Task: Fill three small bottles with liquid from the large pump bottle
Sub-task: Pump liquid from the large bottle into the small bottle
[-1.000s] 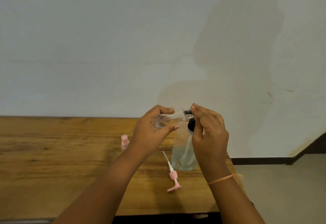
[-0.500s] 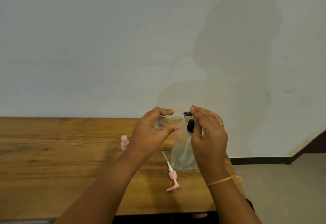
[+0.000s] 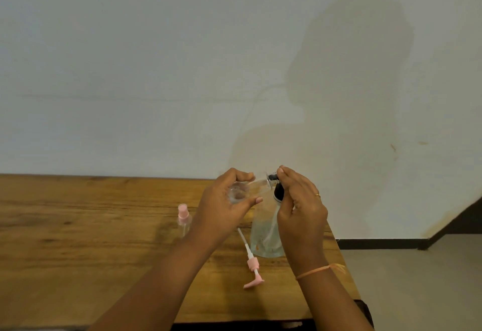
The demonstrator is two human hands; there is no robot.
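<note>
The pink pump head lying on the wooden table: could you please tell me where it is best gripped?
Pinch the pink pump head at its collar, coming from above and the left: it lies flat, its white tube is thin, and the large clear bottle stands close on its right.

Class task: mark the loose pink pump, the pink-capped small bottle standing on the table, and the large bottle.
loose pink pump (image 3: pixel 252 264), head view, on its pink collar.
pink-capped small bottle (image 3: pixel 183 214), head view, on its cap.
large bottle (image 3: pixel 261 241), head view, on its clear lower body.
</note>
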